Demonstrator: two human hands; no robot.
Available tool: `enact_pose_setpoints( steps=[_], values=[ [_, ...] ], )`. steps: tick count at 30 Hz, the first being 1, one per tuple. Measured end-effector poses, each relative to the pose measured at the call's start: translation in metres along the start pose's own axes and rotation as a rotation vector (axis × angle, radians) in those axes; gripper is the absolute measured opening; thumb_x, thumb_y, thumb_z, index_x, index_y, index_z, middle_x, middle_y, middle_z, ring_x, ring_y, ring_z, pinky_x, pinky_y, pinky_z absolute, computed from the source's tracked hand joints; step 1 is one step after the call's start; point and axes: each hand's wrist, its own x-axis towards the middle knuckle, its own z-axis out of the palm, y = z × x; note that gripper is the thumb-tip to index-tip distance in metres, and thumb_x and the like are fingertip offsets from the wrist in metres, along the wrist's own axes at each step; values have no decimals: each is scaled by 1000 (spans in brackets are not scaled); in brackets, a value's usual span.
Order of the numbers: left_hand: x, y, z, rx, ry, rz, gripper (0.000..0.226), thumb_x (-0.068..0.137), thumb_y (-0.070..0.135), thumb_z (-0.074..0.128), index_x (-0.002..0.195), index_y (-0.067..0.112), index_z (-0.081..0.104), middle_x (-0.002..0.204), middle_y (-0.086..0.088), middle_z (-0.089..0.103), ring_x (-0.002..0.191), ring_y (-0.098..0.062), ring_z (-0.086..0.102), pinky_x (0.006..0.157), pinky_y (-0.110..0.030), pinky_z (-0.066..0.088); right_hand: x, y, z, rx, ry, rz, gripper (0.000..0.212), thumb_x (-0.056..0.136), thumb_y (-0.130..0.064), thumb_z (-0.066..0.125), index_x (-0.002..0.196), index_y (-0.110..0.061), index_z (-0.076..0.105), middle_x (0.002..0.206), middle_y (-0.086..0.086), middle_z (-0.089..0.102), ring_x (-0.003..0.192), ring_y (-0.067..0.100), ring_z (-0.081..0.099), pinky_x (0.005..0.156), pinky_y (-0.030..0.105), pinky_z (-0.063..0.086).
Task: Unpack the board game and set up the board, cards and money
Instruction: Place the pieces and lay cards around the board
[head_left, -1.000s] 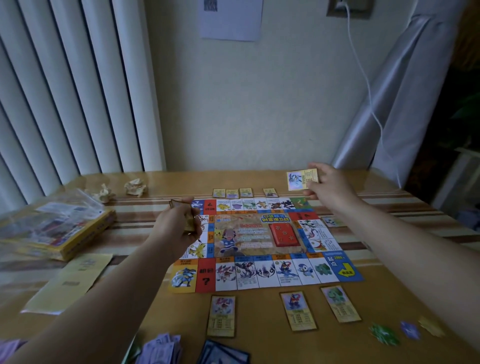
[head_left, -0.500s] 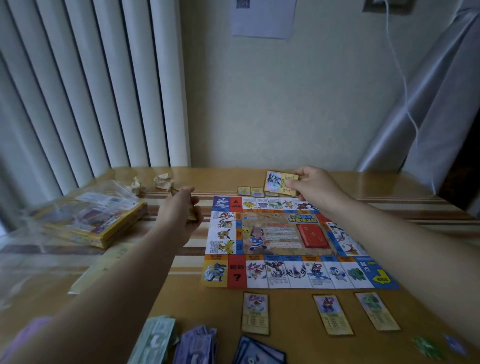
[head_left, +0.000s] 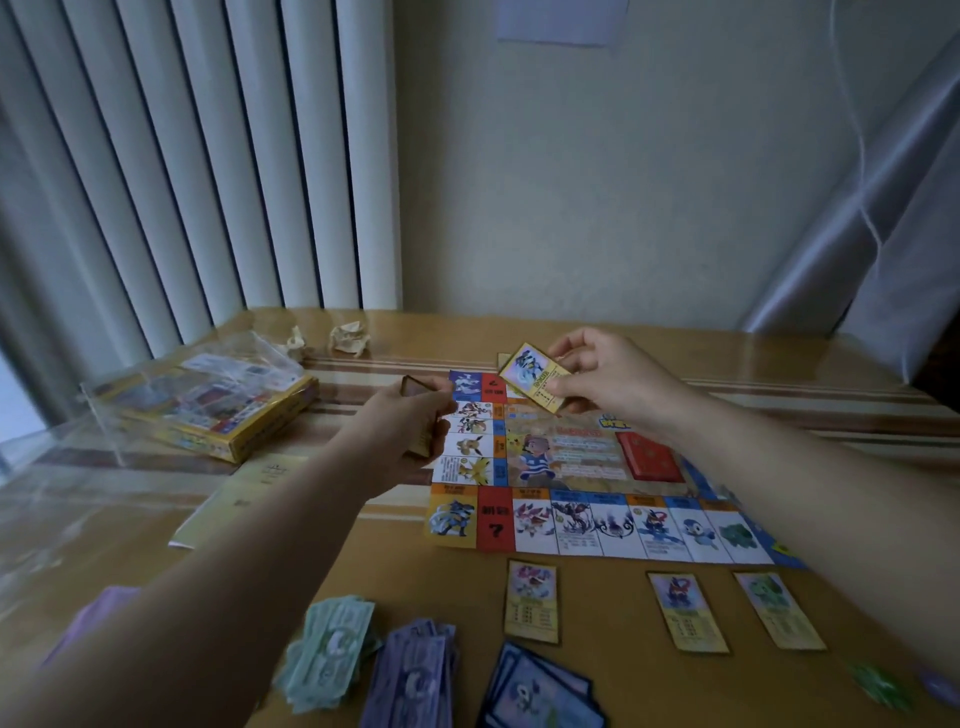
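Observation:
The colourful game board (head_left: 571, 525) lies flat on the wooden table. My left hand (head_left: 410, 421) hovers at the board's left edge, closed around a small stack of yellow cards (head_left: 418, 410). Over the board's far left corner, my right hand (head_left: 608, 376) pinches a single yellow property card (head_left: 535, 376) face up. Three property cards (head_left: 531, 600) lie in a row below the board's near edge. Green money (head_left: 332, 649), purple money (head_left: 410, 675) and a blue card deck (head_left: 540, 691) sit at the table's near edge. A red deck (head_left: 652, 457) rests on the board.
The yellow game box (head_left: 223, 410) under clear plastic wrap sits at the left. A pale yellow leaflet (head_left: 239, 493) lies beside it. Two crumpled paper balls (head_left: 350, 338) rest near the back wall. Small green and purple tokens (head_left: 878, 686) lie at the near right.
My right hand has carried the single card leftward, from the board's far right side to its far left corner. The view has shifted left. My left hand still holds the stack.

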Motion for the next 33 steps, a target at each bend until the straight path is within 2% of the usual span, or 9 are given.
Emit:
enact_pose_setpoints(
  steps=[4,8,13,17,20,23,25,29,33],
  values=[
    [2,-7,4,-42,8,-17,8,90,19,62,96,14,64,92,-6,63,67,-13,51,61,-26,48,-15,5,-15,-47,-35,-1,37,85,5,62,113,-17,51,95,4,67,72,14,65,60,24,54],
    [-1,-15,5,-82,17,-89,23,90,20,63,110,9,63,90,-7,63,64,-13,52,48,-21,48,-32,12,-19,-123,-71,35,39,85,4,63,114,-20,52,97,1,66,72,13,66,57,20,54],
    [-14,-26,1,73,-105,-115,20,92,17,60,110,10,60,96,-9,67,71,-15,60,48,-21,48,-52,16,14,-27,-245,100,50,84,8,61,123,-22,48,101,3,62,78,19,67,54,23,54],
    [-28,-29,-4,263,-211,-8,17,88,7,62,105,10,62,83,-8,64,59,-10,61,51,-20,47,-54,17,50,-51,-272,40,34,85,-3,66,102,-28,51,94,13,55,73,26,58,63,41,52],
    [-32,-32,-14,441,-181,92,20,87,2,64,105,10,63,69,-3,60,49,-7,55,47,-18,44,-52,17,69,-112,-235,-10,21,86,-14,67,89,-25,50,78,8,54,62,20,47,56,31,38],
    [-33,-35,-27,626,-64,146,17,85,8,67,100,14,63,76,-2,65,59,-8,61,51,-20,48,-51,19,82,-188,-258,-4,18,85,-19,69,85,-21,51,74,1,55,52,10,43,51,25,34],
    [-33,-37,-36,698,-9,163,15,85,10,67,97,17,62,78,-2,68,67,-11,66,55,-23,51,-51,22,90,-255,-283,16,19,84,-23,71,87,-19,54,79,-4,54,60,8,47,55,25,37],
    [-37,-40,-46,689,22,169,14,85,11,67,95,19,61,82,-5,69,73,-14,68,57,-24,51,-53,30,104,-320,-277,39,22,80,-25,75,87,-20,55,93,4,63,82,18,59,65,29,45],
    [-41,-38,-46,614,25,169,13,88,10,64,90,22,58,89,-6,69,73,-13,66,57,-23,47,-58,36,108,-465,-227,-3,25,75,-37,77,78,-29,53,79,-9,61,82,13,60,75,32,43]
  ],
)
